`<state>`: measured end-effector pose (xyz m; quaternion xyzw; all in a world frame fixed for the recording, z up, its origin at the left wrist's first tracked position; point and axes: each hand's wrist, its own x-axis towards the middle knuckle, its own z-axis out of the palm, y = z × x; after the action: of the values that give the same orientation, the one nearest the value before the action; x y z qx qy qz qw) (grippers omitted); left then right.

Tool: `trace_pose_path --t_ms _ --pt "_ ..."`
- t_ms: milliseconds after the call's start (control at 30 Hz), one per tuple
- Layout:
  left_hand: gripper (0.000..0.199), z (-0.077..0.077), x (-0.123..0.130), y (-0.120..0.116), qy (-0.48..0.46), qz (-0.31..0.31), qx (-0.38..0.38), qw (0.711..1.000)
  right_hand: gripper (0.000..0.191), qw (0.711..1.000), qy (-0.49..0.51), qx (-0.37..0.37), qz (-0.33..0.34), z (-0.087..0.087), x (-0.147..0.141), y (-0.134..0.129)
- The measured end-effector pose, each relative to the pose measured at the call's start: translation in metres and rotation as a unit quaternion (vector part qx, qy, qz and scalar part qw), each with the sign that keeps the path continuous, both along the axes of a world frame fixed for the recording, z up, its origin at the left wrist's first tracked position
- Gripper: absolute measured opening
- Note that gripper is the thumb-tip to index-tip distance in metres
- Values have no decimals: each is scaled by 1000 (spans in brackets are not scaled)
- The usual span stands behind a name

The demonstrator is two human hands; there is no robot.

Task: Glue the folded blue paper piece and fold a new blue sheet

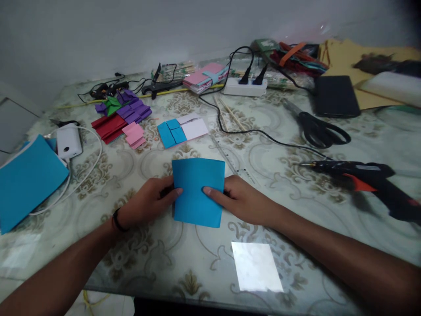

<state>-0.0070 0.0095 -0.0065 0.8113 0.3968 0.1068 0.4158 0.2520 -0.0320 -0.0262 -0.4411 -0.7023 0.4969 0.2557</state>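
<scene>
A blue sheet of paper [196, 206] is held up between my two hands above the patterned table. My left hand [153, 197] pinches its left edge, thumb in front and fingers behind. On the opposite edge, my right hand [245, 199] grips it the same way, the thumb lying across the front. The fingertips behind the paper are hidden. Beyond the paper lie a blue and white folded paper piece [184, 130] and a clear ruler [226, 153].
Folded red paper [110, 127], purple paper [134, 110] and pink paper [134, 134] lie back left. Blue sheets [29, 180] and a white power bank [69, 141] are at left. Scissors [317, 127], a glue gun [358, 169] and a power strip [245, 87] are right and behind.
</scene>
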Motion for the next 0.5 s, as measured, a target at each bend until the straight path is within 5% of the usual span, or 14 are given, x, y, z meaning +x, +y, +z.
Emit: trace_pose_path --t_ms 500 --pt "35 0 1 1 15 -9 -1 1000 54 1000 10 13 0 -1 1 -1"
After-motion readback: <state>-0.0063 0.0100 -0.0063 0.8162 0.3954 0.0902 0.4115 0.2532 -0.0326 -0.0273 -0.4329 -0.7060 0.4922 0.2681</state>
